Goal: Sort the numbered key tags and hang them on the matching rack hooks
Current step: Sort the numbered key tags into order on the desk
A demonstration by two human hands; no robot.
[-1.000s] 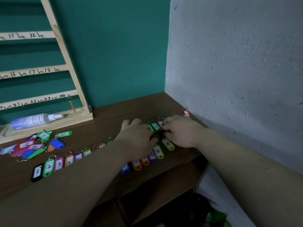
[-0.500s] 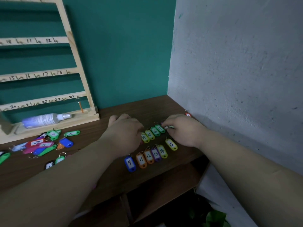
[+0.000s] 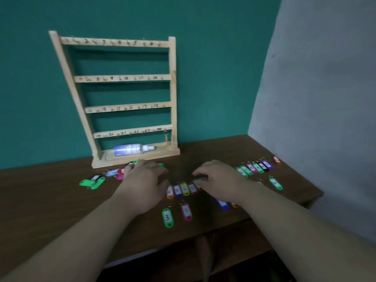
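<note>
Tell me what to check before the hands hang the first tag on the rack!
1. Most hooks free: ok, no tag shows on the wooden rack.
2. Hook 24: cannot tell, a thin orange thing stands below it.
3. All tags sorted: not ok, a loose pile lies beside the left hand.
4. Tag in hand: cannot tell, the right hand curls over the middle row.
5. Number readable: ok, the green tag shows 3.

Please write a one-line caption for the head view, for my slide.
Left hand and right hand sort key tags on the table before the wooden rack.
</note>
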